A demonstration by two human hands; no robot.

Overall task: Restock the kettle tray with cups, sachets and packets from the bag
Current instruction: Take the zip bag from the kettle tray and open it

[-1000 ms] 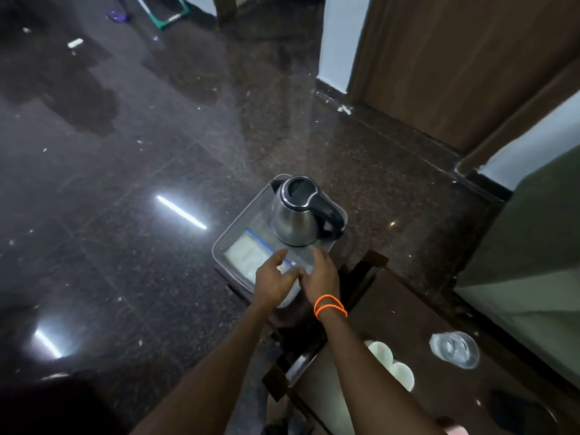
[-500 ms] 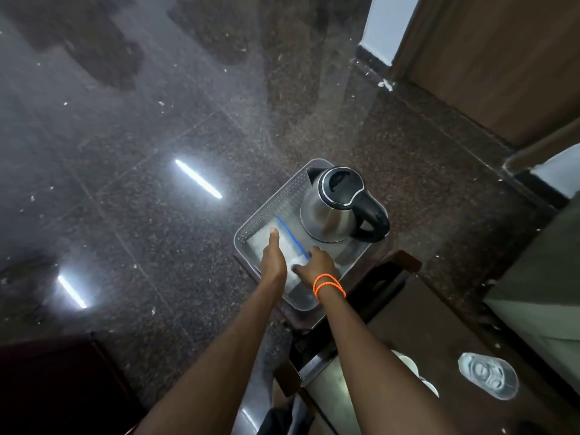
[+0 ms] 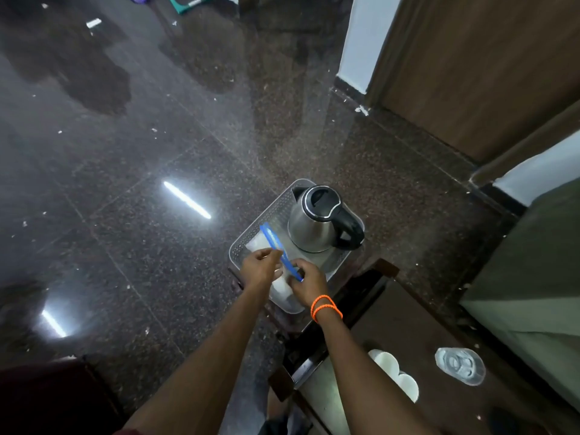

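Observation:
A clear plastic tray point(image 3: 284, 196) rests on a small stand and carries a steel kettle point(image 3: 317, 221) with a black lid and handle on its far right side. Over the tray's near left part, a clear zip bag with a blue seal strip point(image 3: 276, 246) is held up. My left hand point(image 3: 260, 268) pinches the bag's left side near the strip. My right hand point(image 3: 307, 285), with orange bands on the wrist, grips the strip's near end. White contents show through the bag below my hands.
Two white cups point(image 3: 394, 370) and a clear upturned glass point(image 3: 459, 365) stand on a dark wooden table at lower right. A wooden door point(image 3: 470, 67) is at upper right, an olive bed edge point(image 3: 539, 277) at right. Dark polished floor surrounds the stand.
The bag was lying flat in the tray under my hands; now both hands have raised its blue-strip edge. The camera has pulled back and tilted up.

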